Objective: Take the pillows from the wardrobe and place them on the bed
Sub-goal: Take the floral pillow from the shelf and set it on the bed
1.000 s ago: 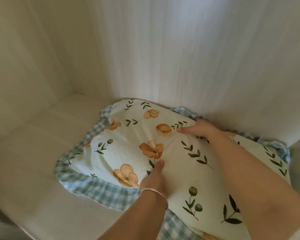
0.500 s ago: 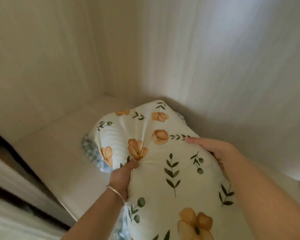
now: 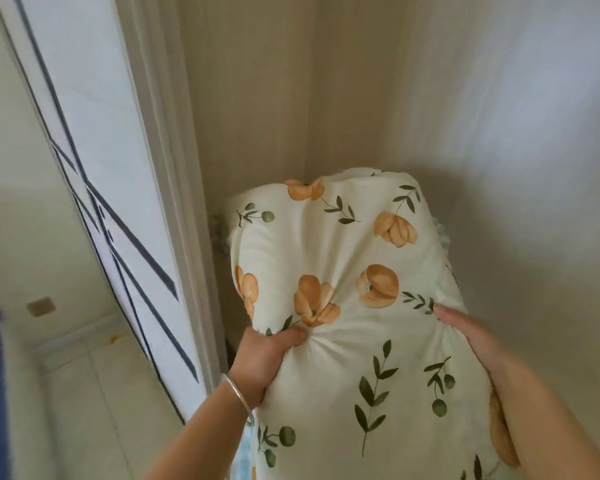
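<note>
Your left hand [image 3: 267,355] is clenched, thumb pressed forward and fingers curled under, bunching fabric of the pillow [image 3: 347,306] in its grip; a thin bangle [image 3: 238,396] circles that wrist; the bare forearm runs down to the lower left edge. Your right hand [image 3: 465,332] lies flatter, palm against the pillow's right side, fingers wrapped round out of sight; its forearm slants to the lower right corner.

pillow [image 3: 343,271]: soft matt printed cloth | wardrobe wall [image 3: 499,133]: matt wood-grain | bangle [image 3: 238,393]: shiny metal
</note>
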`<state>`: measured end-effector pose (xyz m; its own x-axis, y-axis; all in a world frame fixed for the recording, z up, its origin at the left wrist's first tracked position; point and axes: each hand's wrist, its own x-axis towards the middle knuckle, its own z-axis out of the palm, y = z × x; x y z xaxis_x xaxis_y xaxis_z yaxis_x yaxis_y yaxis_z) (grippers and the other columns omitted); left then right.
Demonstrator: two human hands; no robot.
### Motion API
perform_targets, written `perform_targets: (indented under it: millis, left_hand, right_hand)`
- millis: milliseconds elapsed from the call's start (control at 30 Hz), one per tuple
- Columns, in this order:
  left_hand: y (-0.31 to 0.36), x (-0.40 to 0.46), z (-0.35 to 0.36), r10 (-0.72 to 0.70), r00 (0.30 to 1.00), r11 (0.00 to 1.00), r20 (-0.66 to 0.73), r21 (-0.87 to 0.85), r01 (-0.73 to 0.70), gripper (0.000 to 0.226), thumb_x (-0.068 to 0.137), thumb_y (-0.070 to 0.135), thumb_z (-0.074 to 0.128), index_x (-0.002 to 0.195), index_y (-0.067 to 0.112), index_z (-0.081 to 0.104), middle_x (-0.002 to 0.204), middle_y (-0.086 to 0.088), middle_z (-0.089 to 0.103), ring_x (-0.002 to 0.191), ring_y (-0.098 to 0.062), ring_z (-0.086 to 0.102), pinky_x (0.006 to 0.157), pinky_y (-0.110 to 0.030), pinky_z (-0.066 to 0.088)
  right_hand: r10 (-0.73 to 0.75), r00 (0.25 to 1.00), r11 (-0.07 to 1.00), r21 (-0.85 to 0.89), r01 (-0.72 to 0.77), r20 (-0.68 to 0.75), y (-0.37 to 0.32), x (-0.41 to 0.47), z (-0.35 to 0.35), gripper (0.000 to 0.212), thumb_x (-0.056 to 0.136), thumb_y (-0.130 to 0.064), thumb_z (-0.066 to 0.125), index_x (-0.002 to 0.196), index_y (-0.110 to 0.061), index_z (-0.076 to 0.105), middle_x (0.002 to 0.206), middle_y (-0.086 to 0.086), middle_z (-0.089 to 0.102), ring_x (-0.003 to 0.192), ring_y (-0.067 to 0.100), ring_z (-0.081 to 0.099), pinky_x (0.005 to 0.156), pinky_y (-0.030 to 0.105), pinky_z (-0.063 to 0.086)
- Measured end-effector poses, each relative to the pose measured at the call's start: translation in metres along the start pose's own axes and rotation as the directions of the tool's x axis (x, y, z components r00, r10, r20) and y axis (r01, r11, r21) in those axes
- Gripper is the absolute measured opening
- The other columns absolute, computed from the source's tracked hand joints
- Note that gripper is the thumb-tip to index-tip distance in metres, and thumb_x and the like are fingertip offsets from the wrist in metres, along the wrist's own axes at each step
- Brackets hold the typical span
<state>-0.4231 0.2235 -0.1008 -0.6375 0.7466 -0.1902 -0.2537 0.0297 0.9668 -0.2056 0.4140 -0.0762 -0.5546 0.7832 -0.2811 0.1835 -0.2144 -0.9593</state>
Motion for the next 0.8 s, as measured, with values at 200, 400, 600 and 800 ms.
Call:
perform_targets:
  millis: [200,400,600,800]
  left_hand:
    - [0.022,-0.056,-0.042,0.137,0.987,0.99,0.081,0.025,-0.14,0.046,0.05,0.019,0.076,0.096,0.02,0.07,0.084,0.005,0.077,0.081,-0.015,0.072,0.065,-0.025,0.055]
    - [0.029,-0.099,-0.079,0.217,0.962,0.97,0.166,0.071,-0.231,0.056,0.041,0.033,0.077,0.097,0.025,0.071,0.095,0.0,0.077,0.09,-0.024,0.071,0.085,-0.045,0.055]
    - [0.034,-0.14,-0.125,0.296,0.938,0.944,0.183,0.092,-0.316,0.061,0.038,0.034,0.078,0.098,0.03,0.068,0.098,0.005,0.076,0.092,-0.018,0.07,0.08,-0.035,0.054]
    - [0.04,-0.163,-0.213,0.315,0.948,0.943,0.042,0.101,-0.318,0.063,0.036,0.028,0.079,0.098,0.024,0.07,0.1,-0.002,0.075,0.094,-0.025,0.07,0.086,-0.044,0.053]
  right_hand:
    - [-0.132,0.987,0.989,0.051,0.137,-0.094,0.014,-0.061,0.043,0.068,0.037,-0.054,0.082,0.095,-0.02,0.074,0.098,0.007,0.075,0.092,0.028,0.069,0.085,0.04,0.049]
    - [-0.189,0.954,0.958,0.169,0.231,-0.235,0.044,-0.12,0.086,0.067,0.049,-0.047,0.07,0.11,-0.019,0.065,0.104,0.006,0.07,0.096,0.026,0.064,0.08,0.037,0.048]
    - [-0.24,0.926,0.927,0.213,0.308,-0.291,0.068,-0.161,0.133,0.07,0.044,-0.051,0.068,0.107,-0.021,0.064,0.107,0.005,0.069,0.098,0.023,0.064,0.082,0.036,0.048]
    - [-0.291,0.934,0.918,0.215,0.333,-0.206,0.079,-0.162,0.219,0.075,0.045,-0.05,0.067,0.113,-0.018,0.063,0.111,0.007,0.068,0.102,0.024,0.063,0.092,0.04,0.048]
